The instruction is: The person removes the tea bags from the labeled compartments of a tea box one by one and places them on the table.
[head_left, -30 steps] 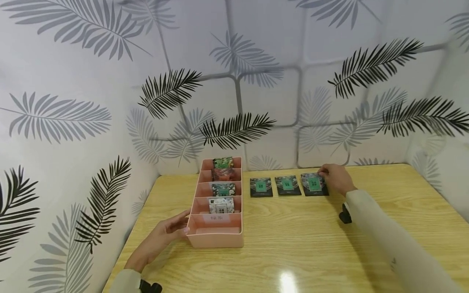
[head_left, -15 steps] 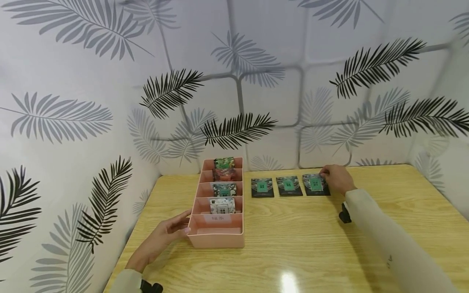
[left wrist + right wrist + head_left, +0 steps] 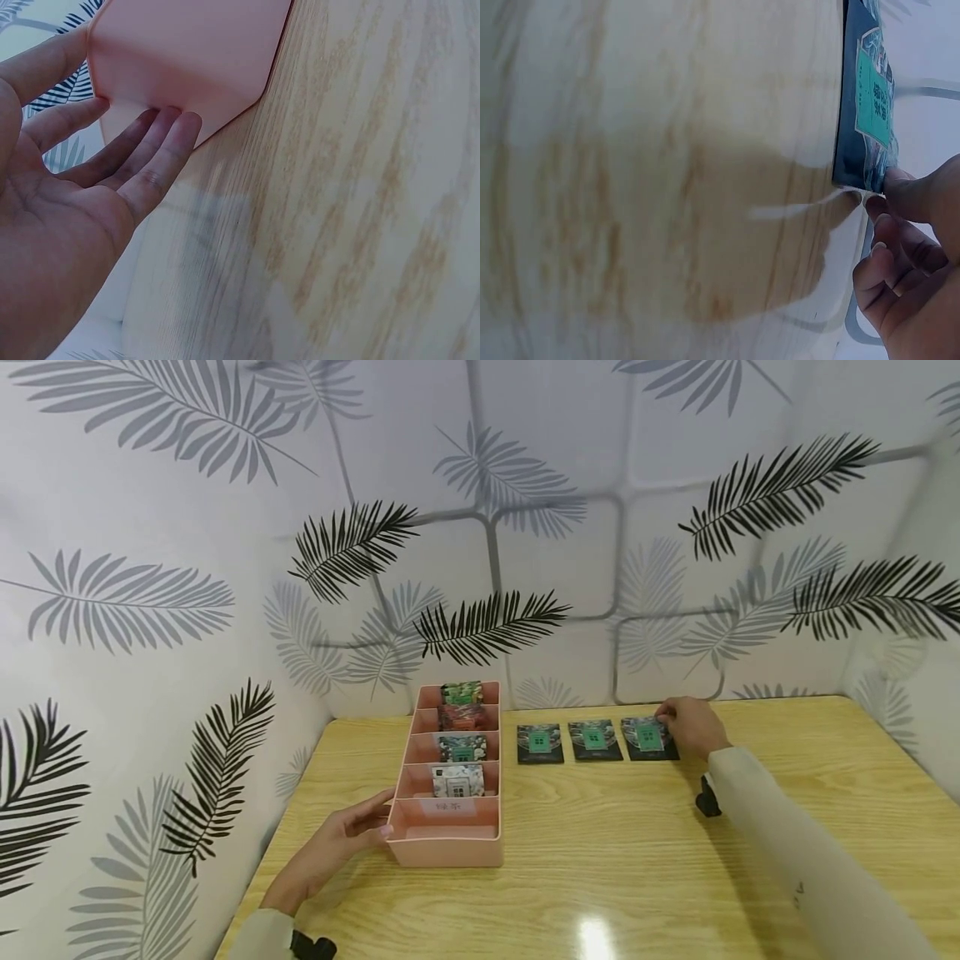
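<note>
My right hand (image 3: pixel 695 727) pinches the right corner of a black tea sachet (image 3: pixel 647 737) with a green label, the rightmost of three in a row on the table. In the right wrist view the thumb lies on the corner of this sachet (image 3: pixel 871 101) and the other fingers curl below. My left hand (image 3: pixel 341 845) rests against the left side of a pink divided box (image 3: pixel 447 852), its thumb at the near corner. The left wrist view has its loosely extended fingertips touching the box wall (image 3: pixel 180 52). The other two sachets, a middle one (image 3: pixel 595 737) and a left one (image 3: pixel 539 742), lie flat.
Four box compartments hold packets: green (image 3: pixel 461 693), red (image 3: pixel 462 717), dark (image 3: pixel 462 748) and white (image 3: pixel 458 781). The nearest compartment shows a handwritten label (image 3: pixel 448 807) and its floor. A leaf-patterned backdrop (image 3: pixel 555 660) stands behind the wooden table (image 3: pixel 600 843).
The whole head view has shifted slightly. Both hands keep their places, the right at the rightmost sachet and the left at the box.
</note>
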Motion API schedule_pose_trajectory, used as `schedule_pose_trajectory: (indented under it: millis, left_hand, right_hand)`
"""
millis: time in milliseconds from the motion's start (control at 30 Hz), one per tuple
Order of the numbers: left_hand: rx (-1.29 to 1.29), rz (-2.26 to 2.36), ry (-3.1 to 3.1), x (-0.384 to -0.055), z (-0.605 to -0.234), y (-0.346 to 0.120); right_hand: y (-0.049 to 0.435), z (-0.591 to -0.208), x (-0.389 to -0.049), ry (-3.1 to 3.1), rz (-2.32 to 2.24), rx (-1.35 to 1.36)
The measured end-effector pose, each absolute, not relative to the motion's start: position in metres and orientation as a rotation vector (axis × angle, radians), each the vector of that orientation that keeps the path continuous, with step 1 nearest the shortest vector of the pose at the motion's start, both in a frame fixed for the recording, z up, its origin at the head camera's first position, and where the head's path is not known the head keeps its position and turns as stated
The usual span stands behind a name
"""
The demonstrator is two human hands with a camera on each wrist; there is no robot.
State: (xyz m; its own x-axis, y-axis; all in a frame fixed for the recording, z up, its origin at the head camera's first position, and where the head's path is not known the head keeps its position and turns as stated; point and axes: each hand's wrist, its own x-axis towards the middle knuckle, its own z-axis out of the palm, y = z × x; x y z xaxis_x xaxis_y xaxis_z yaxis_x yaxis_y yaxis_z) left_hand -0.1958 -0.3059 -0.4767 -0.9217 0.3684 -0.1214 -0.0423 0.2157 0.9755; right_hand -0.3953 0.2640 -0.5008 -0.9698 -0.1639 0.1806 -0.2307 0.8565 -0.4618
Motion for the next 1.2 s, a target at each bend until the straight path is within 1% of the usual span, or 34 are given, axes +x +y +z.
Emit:
schedule_pose_trajectory:
  millis: [433,667,1200]
  left_hand:
    - [0.323,1.751,2.194,-0.200,-0.478,-0.305]
    - [0.248,1.758,2.179,-0.200,-0.476,-0.305]
    - [0.254,1.765,2.181,-0.196,-0.478,-0.304]
  right_hand:
    - [0.262,-0.486,-0.387,-2.740,0.708,0.453]
    - [0.245,-0.472,-0.377,-2.711,0.749,0.507]
    - [0.208,-0.457,-0.356,-2.579,0.764,0.632]
